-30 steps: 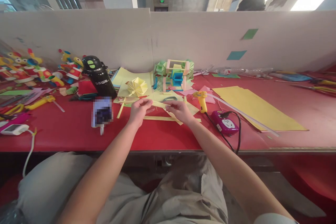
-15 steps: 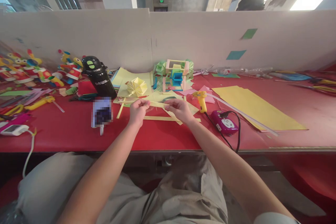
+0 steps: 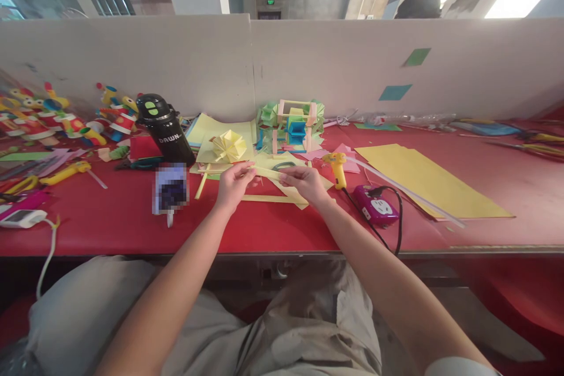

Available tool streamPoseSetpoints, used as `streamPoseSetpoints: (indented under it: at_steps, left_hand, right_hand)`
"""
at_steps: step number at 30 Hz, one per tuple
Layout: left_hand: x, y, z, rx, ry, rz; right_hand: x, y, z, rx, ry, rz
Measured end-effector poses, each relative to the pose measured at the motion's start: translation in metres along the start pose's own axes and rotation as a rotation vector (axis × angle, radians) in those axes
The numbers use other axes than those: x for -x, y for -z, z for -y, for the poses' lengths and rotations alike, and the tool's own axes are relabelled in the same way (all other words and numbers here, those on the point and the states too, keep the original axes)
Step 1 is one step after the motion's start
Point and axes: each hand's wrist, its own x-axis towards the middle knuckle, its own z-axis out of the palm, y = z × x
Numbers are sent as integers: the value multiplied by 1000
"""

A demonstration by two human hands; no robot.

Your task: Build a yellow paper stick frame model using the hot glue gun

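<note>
A narrow yellow paper strip (image 3: 268,173) is stretched between my two hands, just above the table. My left hand (image 3: 234,185) pinches its left end between thumb and fingers. At the right end, my right hand (image 3: 305,183) pinches it the same way. Below them, another pale yellow strip (image 3: 268,198) lies flat on the red surface. Scissors handles (image 3: 284,165) show partly behind the held strip, on loose yellow paper. Beyond my left hand sits a folded yellow paper wheel (image 3: 230,145). A paper frame model with a blue folded piece (image 3: 296,130) stands behind my hands.
To the right are a yellow glue gun (image 3: 337,169), a purple power socket (image 3: 377,207) with a black cord, and yellow sheets (image 3: 427,182). On the left stand a black bottle (image 3: 165,129) and a blurred-out device (image 3: 170,189). Colourful paper figures (image 3: 118,117) line the back left.
My hands and the strip have barely moved; the strip's face is turned slightly more toward me. Everything else on the table stays where it was.
</note>
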Motion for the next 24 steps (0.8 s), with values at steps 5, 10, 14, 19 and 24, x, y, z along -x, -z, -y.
streamPoseSetpoints:
  at_steps: [5, 10, 14, 19, 24]
  left_hand:
    - [2, 3, 3, -350, -143, 58]
    - [12, 3, -2, -864, -359, 427]
    - [14, 2, -1, -1084, -345, 536]
    - [14, 1, 0, -1079, -316, 539]
    - [17, 1, -9, -1099, -278, 472]
  right_hand:
    - [-7, 3, -5, -34, 1, -159]
    - [-11, 9, -6, -116, -30, -374]
    - [-10, 8, -4, -131, -36, -348]
    - [-7, 6, -2, -9, 7, -324]
    - [-6, 9, 4, 171, 133, -412]
